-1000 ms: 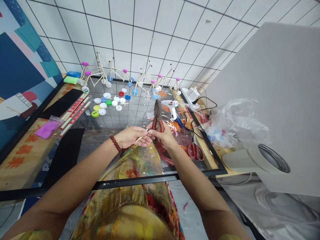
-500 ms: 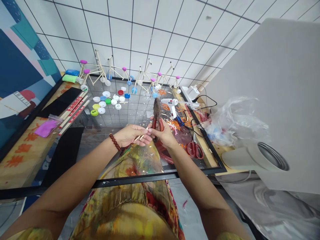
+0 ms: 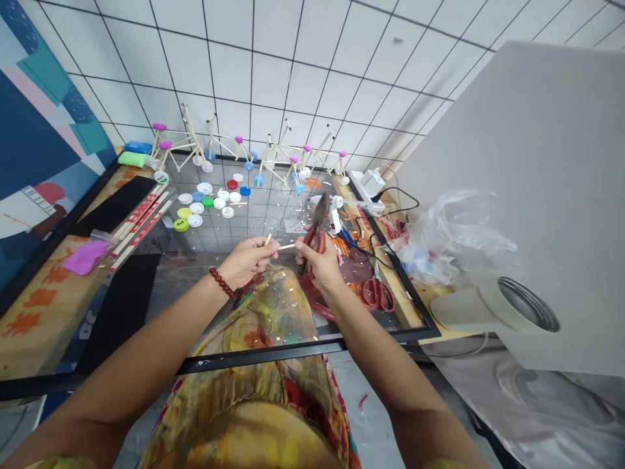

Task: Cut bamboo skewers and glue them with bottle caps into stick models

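My left hand (image 3: 249, 259), with a beaded bracelet at the wrist, is closed on short pale wooden sticks. One stick tip pokes up past its fingers. Another wooden stick (image 3: 287, 247) spans the gap between both hands, its right end touching the fingertips of my right hand (image 3: 316, 257). That right hand is wrapped round red-handled pliers (image 3: 319, 218), whose dark jaws point up and away from me. Both hands are above the glass tabletop, near its front edge. Small pale scraps lie about on the glass.
Stick frames (image 3: 278, 153) with pink and blue parts line the wall. Bottle caps (image 3: 208, 202) lie mid-table. A white glue gun (image 3: 336, 213), red scissors (image 3: 377, 293) and a plastic bag (image 3: 439, 234) are at right. Wrapped sticks (image 3: 139, 228) and a purple clay packet (image 3: 89, 254) lie left.
My hands have moved apart, and a stick now shows between them. The sticks in my left hand have turned upward. The pliers have tilted to the right.
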Demonstrator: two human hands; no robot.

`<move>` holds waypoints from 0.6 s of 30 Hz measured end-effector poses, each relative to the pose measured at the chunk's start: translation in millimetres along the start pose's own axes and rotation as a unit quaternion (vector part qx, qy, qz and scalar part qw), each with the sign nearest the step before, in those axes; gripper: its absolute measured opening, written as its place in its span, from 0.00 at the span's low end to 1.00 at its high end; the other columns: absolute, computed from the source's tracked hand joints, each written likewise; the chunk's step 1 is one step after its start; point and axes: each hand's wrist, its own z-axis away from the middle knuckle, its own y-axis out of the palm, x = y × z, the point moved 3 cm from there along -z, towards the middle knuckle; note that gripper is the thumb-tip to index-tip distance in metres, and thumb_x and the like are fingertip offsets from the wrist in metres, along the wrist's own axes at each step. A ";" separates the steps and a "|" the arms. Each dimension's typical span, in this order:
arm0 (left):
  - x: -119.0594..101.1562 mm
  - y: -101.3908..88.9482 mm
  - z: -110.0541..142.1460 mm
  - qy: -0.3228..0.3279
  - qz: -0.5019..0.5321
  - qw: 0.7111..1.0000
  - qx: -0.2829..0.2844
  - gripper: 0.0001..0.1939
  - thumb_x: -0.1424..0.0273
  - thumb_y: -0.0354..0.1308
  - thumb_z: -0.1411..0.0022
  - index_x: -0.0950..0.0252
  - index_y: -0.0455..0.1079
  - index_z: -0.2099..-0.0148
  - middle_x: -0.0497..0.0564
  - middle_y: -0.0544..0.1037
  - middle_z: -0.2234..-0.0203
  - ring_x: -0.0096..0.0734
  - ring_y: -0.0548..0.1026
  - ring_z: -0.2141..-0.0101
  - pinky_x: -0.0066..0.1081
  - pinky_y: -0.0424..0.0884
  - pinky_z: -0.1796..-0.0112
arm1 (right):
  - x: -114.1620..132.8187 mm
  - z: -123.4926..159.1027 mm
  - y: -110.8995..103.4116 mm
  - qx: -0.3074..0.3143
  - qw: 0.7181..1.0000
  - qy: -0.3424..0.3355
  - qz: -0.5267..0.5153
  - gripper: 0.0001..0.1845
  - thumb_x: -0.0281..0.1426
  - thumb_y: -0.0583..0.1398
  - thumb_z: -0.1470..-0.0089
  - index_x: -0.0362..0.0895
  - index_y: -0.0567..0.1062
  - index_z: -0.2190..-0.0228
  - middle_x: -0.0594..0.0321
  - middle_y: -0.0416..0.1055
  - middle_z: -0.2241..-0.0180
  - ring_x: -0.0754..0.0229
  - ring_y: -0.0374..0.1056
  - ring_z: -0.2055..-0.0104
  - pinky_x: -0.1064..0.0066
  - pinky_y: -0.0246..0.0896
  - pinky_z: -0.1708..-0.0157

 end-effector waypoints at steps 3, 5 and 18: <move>1.3 -0.8 -1.2 0.005 0.028 0.999 -0.022 0.16 0.74 0.74 0.58 0.71 0.75 0.65 0.47 0.73 0.78 0.09 0.56 0.85 0.16 0.48 0.86 | 4.3 -1.8 -1.2 -0.042 0.997 -0.004 -0.067 0.29 0.32 0.71 0.62 0.50 0.66 0.58 0.73 0.66 0.73 0.70 0.58 0.78 0.76 0.55 0.80; 3.7 0.1 -1.2 0.002 0.026 0.999 -0.034 0.18 0.74 0.74 0.59 0.72 0.77 0.63 0.50 0.76 0.75 0.10 0.57 0.84 0.17 0.49 0.85 | 5.9 -2.0 -1.1 -0.052 0.995 0.001 -0.089 0.29 0.31 0.72 0.63 0.50 0.66 0.59 0.74 0.63 0.75 0.70 0.57 0.78 0.76 0.55 0.80; 5.0 -1.1 -4.6 0.108 0.041 0.990 -0.083 0.20 0.62 0.74 0.60 0.70 0.73 0.68 0.45 0.72 0.78 0.11 0.56 0.85 0.21 0.44 0.84 | -17.1 8.7 11.2 0.022 1.000 0.015 0.005 0.25 0.33 0.70 0.57 0.49 0.66 0.58 0.72 0.69 0.72 0.69 0.60 0.79 0.74 0.58 0.80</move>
